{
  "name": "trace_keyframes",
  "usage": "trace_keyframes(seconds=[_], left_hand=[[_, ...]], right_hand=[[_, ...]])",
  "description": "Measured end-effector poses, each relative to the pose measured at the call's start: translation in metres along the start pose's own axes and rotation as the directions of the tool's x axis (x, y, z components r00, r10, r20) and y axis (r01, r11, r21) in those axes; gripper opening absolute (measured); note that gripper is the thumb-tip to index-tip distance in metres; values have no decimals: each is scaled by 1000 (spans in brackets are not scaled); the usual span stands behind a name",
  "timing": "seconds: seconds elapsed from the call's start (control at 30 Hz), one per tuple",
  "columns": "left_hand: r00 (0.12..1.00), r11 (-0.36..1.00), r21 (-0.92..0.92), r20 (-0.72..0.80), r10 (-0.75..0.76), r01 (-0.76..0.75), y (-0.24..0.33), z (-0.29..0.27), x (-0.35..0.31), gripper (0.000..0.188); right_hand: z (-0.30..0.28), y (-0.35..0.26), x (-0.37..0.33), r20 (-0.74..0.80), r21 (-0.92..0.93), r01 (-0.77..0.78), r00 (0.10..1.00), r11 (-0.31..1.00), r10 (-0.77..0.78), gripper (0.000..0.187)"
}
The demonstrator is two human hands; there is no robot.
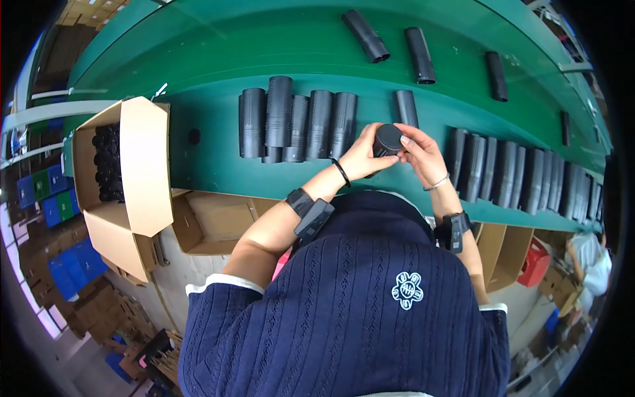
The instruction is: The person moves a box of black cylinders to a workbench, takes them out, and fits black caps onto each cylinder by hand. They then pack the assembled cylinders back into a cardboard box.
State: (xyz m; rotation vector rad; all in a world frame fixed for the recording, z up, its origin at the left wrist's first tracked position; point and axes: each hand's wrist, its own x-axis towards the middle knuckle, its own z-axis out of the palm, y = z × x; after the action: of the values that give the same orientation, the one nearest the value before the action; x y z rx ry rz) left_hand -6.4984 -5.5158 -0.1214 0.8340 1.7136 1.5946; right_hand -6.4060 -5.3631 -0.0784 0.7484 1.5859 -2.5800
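Both my hands meet above the near edge of the green bench. Wrapped round a black cylindrical tube (387, 139), my left hand (359, 159) steadies it with the flat round end tilted up toward me. My right hand (423, 155) pinches the rim of that end from the right, thumb and fingers closed on it. The tube's lower part is hidden behind my left hand. Just beyond my hands another black tube (405, 108) lies on the bench. To their left several similar tubes (311, 122) with ribbed, perforated sides are grouped and partly stacked.
A long row of black tubes (506, 173) lies along the bench to the right. Farther back, loose tubes (419, 56) rest on a green belt-like surface (278, 46). An open cardboard box (147, 165) at left holds small black parts (108, 162). Another person (589, 261) is at far right.
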Motion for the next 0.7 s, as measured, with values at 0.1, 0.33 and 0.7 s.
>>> trace_keyframes(seconds=[0.1, 0.33, 0.7], left_hand=[[996, 987, -149, 73, -45, 56, 6, -3, -9, 69], [989, 944, -326, 148, 2, 47, 17, -5, -28, 61], [984, 999, -32, 176, 39, -34, 26, -10, -41, 71]], right_hand=[[6, 6, -11, -42, 35, -27, 999, 999, 28, 30], [16, 14, -23, -14, -90, 49, 999, 995, -51, 30], [20, 14, -37, 133, -350, 178, 981, 920, -139, 49]])
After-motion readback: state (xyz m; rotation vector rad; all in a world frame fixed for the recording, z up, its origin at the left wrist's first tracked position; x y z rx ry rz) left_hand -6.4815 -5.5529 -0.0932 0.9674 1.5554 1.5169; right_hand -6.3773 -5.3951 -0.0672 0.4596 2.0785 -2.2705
